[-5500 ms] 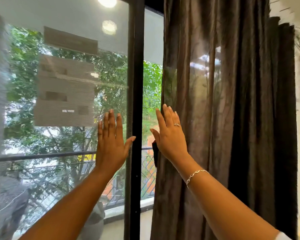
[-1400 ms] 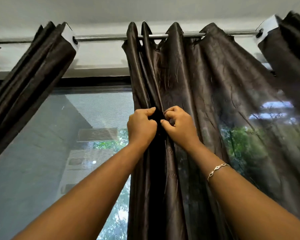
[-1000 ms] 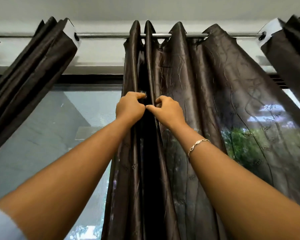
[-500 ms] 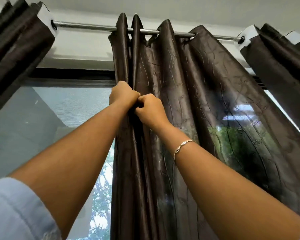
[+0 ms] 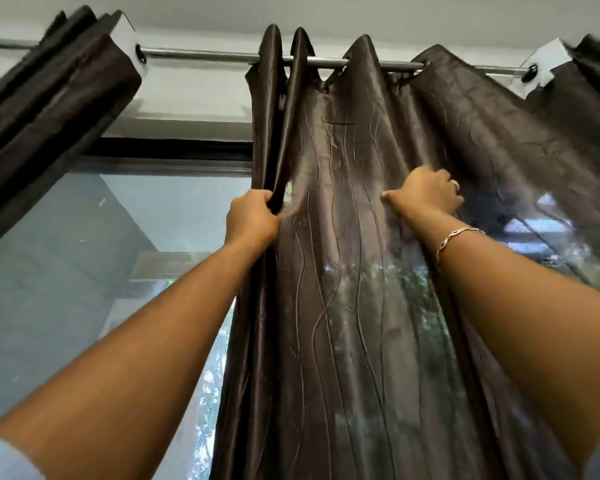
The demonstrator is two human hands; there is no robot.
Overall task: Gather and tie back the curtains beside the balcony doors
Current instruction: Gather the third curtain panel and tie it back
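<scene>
**Operator:** What moved?

**Spotter:** Your right hand [image 5: 426, 195]. Half a second back it sat knuckle to knuckle with your left hand [image 5: 252, 216] on the leading folds of the brown curtain panel [image 5: 343, 289]. Now it is out toward 3 o'clock, well apart from the left. Its fingers are curled into the next pleat and the thumb points back toward 9 o'clock. There is some blur there, but it reads as a pinch of cloth.

**Operator:** And the left?

**Spotter:** Same grip. Your fist is closed round the panel's free edge, below the two tight folds on the curtain rod [image 5: 201, 56].

**Operator:** Where does that leave me?

**Spotter:** My read is that you're gathering pleat by pleat and it's early in the job.
- The panel hangs from 12 o'clock down the centre and fans wide toward 3 o'clock. Only its first folds are stacked.
- Drawing your right hand back to the left would add one more fold.
- No tie-back or cord is in view, so tying looks some way off.
- The second curtain [image 5: 49, 98] at 10 o'clock is already bunched. So is the third curtain [image 5: 589, 84] at 2 o'clock.

**Operator:** Any writing?

**Spotter:** None readable.
- The fabric has a wavy raised-line pattern and no label.
- You have a bracelet [image 5: 458, 235] on your right wrist and a ring [image 5: 453, 183] on that hand. I see no marks on either.
- The glass door [image 5: 84, 254] at 8 o'clock shows a grey wall and foliage.
</scene>
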